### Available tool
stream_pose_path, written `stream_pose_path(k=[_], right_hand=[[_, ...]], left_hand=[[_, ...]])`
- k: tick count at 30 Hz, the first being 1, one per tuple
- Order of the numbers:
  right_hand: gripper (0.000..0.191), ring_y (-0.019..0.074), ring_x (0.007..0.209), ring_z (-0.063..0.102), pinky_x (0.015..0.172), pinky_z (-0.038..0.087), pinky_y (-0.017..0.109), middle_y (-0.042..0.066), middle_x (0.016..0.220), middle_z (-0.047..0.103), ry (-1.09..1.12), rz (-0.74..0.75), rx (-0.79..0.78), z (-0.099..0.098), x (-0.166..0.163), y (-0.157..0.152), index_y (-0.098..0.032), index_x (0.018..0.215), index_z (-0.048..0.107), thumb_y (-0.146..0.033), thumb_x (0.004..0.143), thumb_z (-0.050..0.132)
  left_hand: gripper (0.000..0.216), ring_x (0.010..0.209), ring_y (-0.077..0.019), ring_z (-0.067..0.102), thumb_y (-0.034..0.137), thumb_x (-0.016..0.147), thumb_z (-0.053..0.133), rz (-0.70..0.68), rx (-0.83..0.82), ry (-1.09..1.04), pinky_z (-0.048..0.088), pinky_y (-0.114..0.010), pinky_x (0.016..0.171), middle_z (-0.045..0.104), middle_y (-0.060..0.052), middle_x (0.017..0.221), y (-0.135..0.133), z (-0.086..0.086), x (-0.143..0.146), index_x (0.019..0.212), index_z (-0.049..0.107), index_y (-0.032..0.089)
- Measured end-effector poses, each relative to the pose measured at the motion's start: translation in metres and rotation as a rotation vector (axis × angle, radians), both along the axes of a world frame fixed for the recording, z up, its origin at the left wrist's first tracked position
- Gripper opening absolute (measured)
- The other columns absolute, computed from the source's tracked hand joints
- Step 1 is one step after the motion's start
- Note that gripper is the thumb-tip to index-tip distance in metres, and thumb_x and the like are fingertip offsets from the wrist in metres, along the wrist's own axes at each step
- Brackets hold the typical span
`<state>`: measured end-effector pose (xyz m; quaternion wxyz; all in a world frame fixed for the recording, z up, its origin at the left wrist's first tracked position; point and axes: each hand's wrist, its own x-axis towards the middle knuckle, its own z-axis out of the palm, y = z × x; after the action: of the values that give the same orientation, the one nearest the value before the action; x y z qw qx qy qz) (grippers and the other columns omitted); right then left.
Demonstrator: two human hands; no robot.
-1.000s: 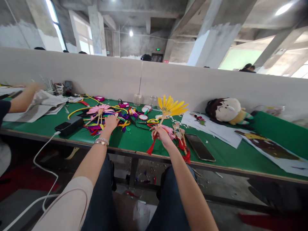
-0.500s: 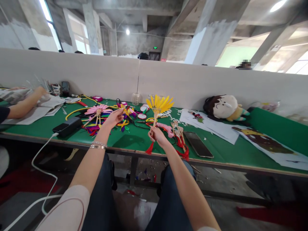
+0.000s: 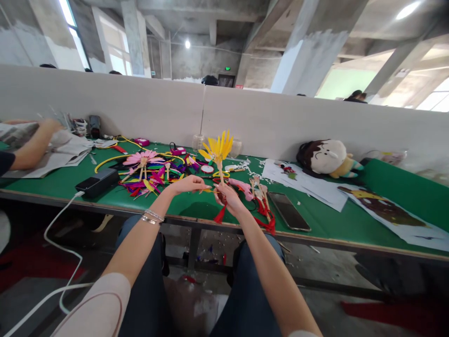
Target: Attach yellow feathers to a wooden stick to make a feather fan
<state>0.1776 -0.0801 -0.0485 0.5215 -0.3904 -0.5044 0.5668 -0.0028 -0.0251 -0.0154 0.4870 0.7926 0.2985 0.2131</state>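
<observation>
My right hand [image 3: 228, 199] grips the wooden stick of a small yellow feather fan [image 3: 218, 148], held upright over the green table [image 3: 196, 206]; a red tassel [image 3: 220, 215] hangs below the fist. My left hand [image 3: 189, 184] is beside it, fingers pinched on a small yellow piece that I cannot make out, close to the fan's stick. A pile of coloured feathers and a pink fan [image 3: 143, 160] lies to the left of both hands.
A black power bank [image 3: 97, 181] with a white cable sits at the left, a phone [image 3: 288, 210] at the right, then papers and a plush doll [image 3: 328, 157]. Another person's arm [image 3: 30, 145] rests on newspapers far left. A grey partition backs the table.
My left hand left the feather pile and came right to meet my right hand. The yellow fan swung from tilted right to upright and its feathers closed up.
</observation>
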Motion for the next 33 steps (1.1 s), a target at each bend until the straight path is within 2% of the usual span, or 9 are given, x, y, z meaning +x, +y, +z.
stream_pose_path(k=[5,11,14,17,21,23,26,30,33], right_hand=[[0.032,0.0040,0.036,0.039,0.033,0.024,0.018,-0.006,0.050,0.053,-0.009,0.001,0.021,-0.001,-0.003,0.000,-0.019,0.066,0.040,-0.039,0.066,0.064],[0.035,0.0021,0.035,0.031,0.033,0.021,0.017,-0.009,0.047,0.044,-0.005,-0.049,0.053,0.000,-0.004,0.000,-0.020,0.062,0.036,-0.037,0.064,0.067],[0.034,0.0021,0.035,0.028,0.033,0.020,0.017,-0.010,0.045,0.040,0.000,-0.043,0.060,0.000,-0.004,0.000,-0.020,0.063,0.037,-0.037,0.064,0.066],[0.035,0.0024,0.036,0.028,0.034,0.020,0.017,-0.010,0.045,0.039,-0.016,-0.028,0.062,0.001,-0.004,-0.002,-0.020,0.062,0.036,-0.038,0.065,0.066],[0.035,0.0030,0.038,0.031,0.035,0.024,0.018,-0.009,0.048,0.041,-0.052,-0.029,0.078,0.003,-0.005,-0.004,-0.020,0.062,0.037,-0.039,0.064,0.067],[0.033,0.0035,0.038,0.032,0.036,0.025,0.018,-0.009,0.048,0.043,-0.065,0.006,0.080,0.006,-0.005,-0.006,-0.020,0.063,0.038,-0.040,0.067,0.065],[0.032,0.0045,0.036,0.032,0.036,0.027,0.020,-0.007,0.049,0.044,-0.045,0.103,0.090,0.010,-0.004,-0.009,-0.020,0.061,0.039,-0.043,0.074,0.058],[0.041,0.0056,0.036,0.035,0.036,0.028,0.022,-0.004,0.049,0.045,-0.025,0.262,0.097,0.012,-0.005,-0.014,-0.019,0.053,0.035,-0.047,0.083,0.042],[0.041,0.0057,0.034,0.033,0.035,0.025,0.022,-0.005,0.045,0.041,-0.034,0.344,0.075,0.013,-0.008,-0.017,-0.019,0.053,0.036,-0.045,0.084,0.041]], left_hand=[[0.032,0.043,-0.0036,0.036,0.045,0.069,0.058,0.072,0.008,-0.053,0.023,-0.018,0.041,0.052,0.002,0.056,0.005,-0.004,0.000,0.065,0.053,0.014],[0.028,0.040,-0.0036,0.039,0.041,0.072,0.058,0.009,-0.111,-0.280,0.028,-0.018,0.040,0.049,0.005,0.055,-0.001,-0.003,0.008,0.080,0.050,0.016],[0.035,0.036,-0.0034,0.035,0.039,0.071,0.061,0.132,-0.196,-0.384,0.025,-0.017,0.038,0.044,0.009,0.049,-0.005,-0.006,0.016,0.092,0.043,0.018],[0.035,0.036,-0.0029,0.034,0.045,0.071,0.059,0.221,-0.243,-0.324,0.023,-0.016,0.036,0.045,0.008,0.051,-0.007,-0.010,0.020,0.087,0.043,0.018],[0.040,0.040,-0.0043,0.039,0.053,0.074,0.050,-0.022,-0.167,-0.125,0.028,-0.018,0.038,0.048,0.002,0.052,-0.008,-0.010,0.017,0.068,0.053,0.014],[0.041,0.041,-0.0045,0.039,0.052,0.072,0.052,-0.043,-0.116,-0.137,0.029,-0.019,0.039,0.048,0.001,0.050,-0.007,-0.008,0.014,0.061,0.054,0.013],[0.041,0.040,-0.0043,0.037,0.051,0.071,0.055,0.092,-0.095,-0.285,0.025,-0.019,0.038,0.044,0.002,0.047,-0.002,-0.004,0.008,0.059,0.054,0.012],[0.039,0.035,-0.0022,0.029,0.052,0.070,0.056,0.310,-0.038,-0.579,0.018,-0.018,0.035,0.038,0.006,0.043,0.008,0.001,0.002,0.064,0.056,0.013],[0.039,0.034,-0.0020,0.028,0.053,0.068,0.057,0.392,0.049,-0.667,0.017,-0.018,0.035,0.037,0.006,0.041,0.012,0.002,-0.001,0.065,0.056,0.014]])
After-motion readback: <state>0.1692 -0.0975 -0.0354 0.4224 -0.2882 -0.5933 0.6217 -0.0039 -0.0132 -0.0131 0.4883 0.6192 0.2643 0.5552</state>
